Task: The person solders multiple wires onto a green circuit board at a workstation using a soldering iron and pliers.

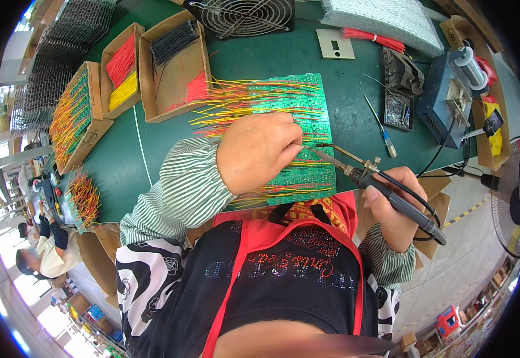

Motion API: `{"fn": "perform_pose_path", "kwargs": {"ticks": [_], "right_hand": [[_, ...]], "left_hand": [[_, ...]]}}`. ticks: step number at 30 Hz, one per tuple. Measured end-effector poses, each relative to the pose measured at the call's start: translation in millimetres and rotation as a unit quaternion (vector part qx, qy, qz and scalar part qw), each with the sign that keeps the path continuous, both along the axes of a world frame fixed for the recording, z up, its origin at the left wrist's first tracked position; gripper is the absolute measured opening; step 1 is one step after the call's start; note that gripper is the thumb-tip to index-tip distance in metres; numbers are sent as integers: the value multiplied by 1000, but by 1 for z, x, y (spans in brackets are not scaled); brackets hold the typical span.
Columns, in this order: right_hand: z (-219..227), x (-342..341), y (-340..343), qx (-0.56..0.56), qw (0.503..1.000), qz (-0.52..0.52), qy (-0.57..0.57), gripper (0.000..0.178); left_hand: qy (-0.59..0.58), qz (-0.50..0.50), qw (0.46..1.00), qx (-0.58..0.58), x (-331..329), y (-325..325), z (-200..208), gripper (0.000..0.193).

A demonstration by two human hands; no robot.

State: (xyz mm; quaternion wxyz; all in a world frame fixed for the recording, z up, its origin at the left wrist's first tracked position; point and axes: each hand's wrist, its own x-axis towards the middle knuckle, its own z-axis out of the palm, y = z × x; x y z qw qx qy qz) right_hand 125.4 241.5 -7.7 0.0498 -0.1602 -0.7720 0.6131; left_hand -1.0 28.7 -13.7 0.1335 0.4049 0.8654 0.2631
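A green circuit board panel (301, 89) lies on the table before me, with rows of red and yellow wires (230, 107) reaching out past its left edge. My left hand (257, 149) rests over the panel, fingers closed in a pinch near its right side; what the fingertips hold is hidden. My right hand (394, 221) grips a soldering iron (403, 206) with a thin curved feed tube (346, 153) fixed along it. The iron points left, its tip close to my left fingertips above the board.
Cardboard trays hold red, yellow and black wires (173, 43). Another box of wired boards (72, 119) stands left. A fan (242, 17) sits at the back. To the right are a screwdriver (385, 137), a dark tray (398, 110) and a blue solder-feeding machine (442, 98).
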Motion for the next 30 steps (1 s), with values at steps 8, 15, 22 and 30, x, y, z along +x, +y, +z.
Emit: {"fn": "perform_pose_path", "kwargs": {"ticks": [8,15,22,30], "right_hand": [[-1,-3,-2,10,1000,12,-4,18],[0,-2,0,14,1000,10,3,18],[4,4,7,-2,1000,-29,-2,19],[5,11,10,-17,999,-44,-9,19]], "left_hand": [[-1,0,1000,-3,0,1,-1,11],[5,3,1000,-12,0,1,-1,10],[12,1,1000,-7,2,3,1,10],[79,48,995,32,-3,-3,18,8]]}}
